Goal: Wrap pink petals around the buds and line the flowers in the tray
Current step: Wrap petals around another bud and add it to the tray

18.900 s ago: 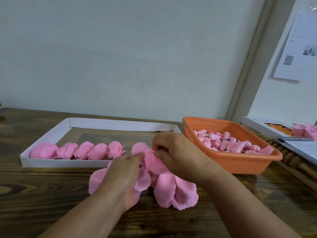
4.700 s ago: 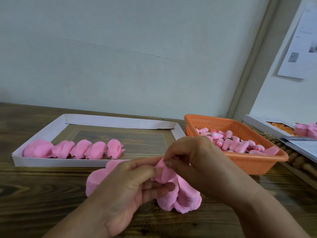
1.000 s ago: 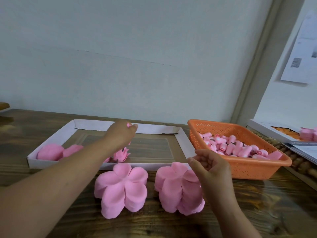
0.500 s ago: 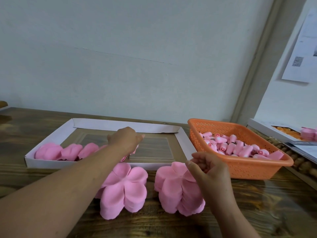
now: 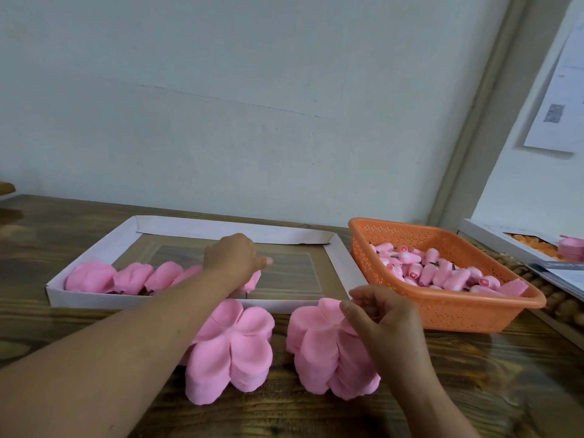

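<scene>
two stacks of pink petals sit nearest on the dark wood-grain tabletop point(image 5: 474, 384): the left petal stack point(image 5: 234, 349) lies flat and flower-shaped, partly under the left forearm, and the right petal stack point(image 5: 328, 349) stands just beside it with a narrow strip of bare wood between them. the right hand point(image 5: 384, 324) rests on the right stack's top edge, fingers curled and pinching at the uppermost petal. past the stacks, the white cardboard tray point(image 5: 177, 227) lies with its near wall almost touching both piles. the left hand point(image 5: 235, 259) reaches over that wall into the tray, fingers curled down around a wrapped pink flower point(image 5: 252, 281) at the right end of a row of finished flowers point(image 5: 126, 276) lined along the near wall. whether the fingers grip or only rest on it, i cannot tell. the tray's right half and whole far side show bare floor. right of the tray, close to its corner, an orange perforated basket point(image 5: 442, 314) holds a heap of pink buds point(image 5: 442, 271). at the far right edge lie a white box with orange pieces point(image 5: 524, 241) and some papers. behind everything rises a pale wall with a faint crack line; a sheet point(image 5: 559, 99) pinned at the right carries a qr-like square, its writing too blurred to read.
</scene>
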Motion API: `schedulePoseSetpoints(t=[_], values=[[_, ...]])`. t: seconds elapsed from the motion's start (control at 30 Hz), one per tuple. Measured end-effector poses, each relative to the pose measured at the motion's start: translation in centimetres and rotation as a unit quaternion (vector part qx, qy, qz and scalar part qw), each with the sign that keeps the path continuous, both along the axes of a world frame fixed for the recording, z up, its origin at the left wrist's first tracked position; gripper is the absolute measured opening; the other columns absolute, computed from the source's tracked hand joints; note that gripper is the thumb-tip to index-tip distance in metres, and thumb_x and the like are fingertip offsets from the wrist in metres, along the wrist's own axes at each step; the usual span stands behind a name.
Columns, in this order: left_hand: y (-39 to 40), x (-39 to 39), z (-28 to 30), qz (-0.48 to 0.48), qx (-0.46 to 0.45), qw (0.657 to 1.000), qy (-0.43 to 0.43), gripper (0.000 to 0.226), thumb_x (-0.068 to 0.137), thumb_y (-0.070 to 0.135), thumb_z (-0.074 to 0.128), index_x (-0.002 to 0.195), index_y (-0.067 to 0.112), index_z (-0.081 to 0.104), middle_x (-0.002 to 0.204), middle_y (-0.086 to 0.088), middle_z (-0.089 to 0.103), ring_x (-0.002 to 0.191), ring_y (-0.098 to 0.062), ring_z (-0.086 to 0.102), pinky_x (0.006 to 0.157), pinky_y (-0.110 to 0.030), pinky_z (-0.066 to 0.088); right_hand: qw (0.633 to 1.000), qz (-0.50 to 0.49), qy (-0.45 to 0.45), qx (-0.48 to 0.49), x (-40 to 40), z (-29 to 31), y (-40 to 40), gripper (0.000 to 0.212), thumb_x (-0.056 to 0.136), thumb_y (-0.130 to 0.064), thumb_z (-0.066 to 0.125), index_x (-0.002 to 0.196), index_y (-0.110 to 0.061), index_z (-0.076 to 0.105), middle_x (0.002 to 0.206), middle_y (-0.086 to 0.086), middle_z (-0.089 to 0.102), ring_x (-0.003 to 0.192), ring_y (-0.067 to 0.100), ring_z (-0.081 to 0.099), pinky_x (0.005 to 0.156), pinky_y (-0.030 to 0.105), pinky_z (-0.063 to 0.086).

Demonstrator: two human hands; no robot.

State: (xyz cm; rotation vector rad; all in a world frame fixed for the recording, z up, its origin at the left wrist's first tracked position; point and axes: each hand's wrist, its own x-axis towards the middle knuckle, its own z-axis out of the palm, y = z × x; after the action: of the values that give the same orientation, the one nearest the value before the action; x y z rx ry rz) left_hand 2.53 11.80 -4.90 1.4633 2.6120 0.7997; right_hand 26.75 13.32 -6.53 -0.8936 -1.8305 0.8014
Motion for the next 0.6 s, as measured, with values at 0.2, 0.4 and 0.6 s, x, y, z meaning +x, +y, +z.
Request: schedulePoseSetpoints(t=[0.2, 0.4, 0.6], values=[[0.5, 0.0, -0.8, 0.009, 0.021, 1.000, 0.015, 0.039, 0.092, 0.051, 0.053, 0.063, 0.024, 0.052, 0.080, -0.001, 0.071, 0.082, -0.017, 0.055, 0.094, -0.038, 0.032, 1.000, -0.001, -0.013, 0.006, 0.0, 0.0, 0.0, 0.018, 0.076, -0.011, 0.074, 0.077, -0.026, 0.065, 0.071, -0.004, 0.067, 0.069, 0.011, 0.064, 0.058, 0.018, 0.051], [0.4, -0.5, -1.2, 0.007, -0.080, 0.996, 0.036, 0.043, 0.093, 0.051, 0.050, 0.061, 0.022, 0.048, 0.071, 0.005, 0.054, 0.093, -0.021, 0.055, 0.099, -0.043, 0.032, 1.000, 0.003, -0.018, 0.009, 0.0, -0.1, 0.1, 0.014, 0.077, -0.008, 0.073, 0.075, -0.021, 0.067, 0.069, -0.002, 0.067, 0.065, 0.010, 0.061, 0.057, 0.021, 0.051], [0.1, -0.3, -1.3, -0.019, -0.112, 0.994, 0.005, 0.047, 0.095, 0.047, 0.049, 0.058, 0.020, 0.043, 0.063, 0.003, 0.045, 0.087, -0.022, 0.052, 0.102, -0.046, 0.032, 1.000, 0.005, -0.026, 0.011, -0.1, 0.0, -0.1, 0.021, 0.077, -0.009, 0.072, 0.069, -0.026, 0.064, 0.068, -0.002, 0.066, 0.065, 0.010, 0.061, 0.057, 0.021, 0.051]])
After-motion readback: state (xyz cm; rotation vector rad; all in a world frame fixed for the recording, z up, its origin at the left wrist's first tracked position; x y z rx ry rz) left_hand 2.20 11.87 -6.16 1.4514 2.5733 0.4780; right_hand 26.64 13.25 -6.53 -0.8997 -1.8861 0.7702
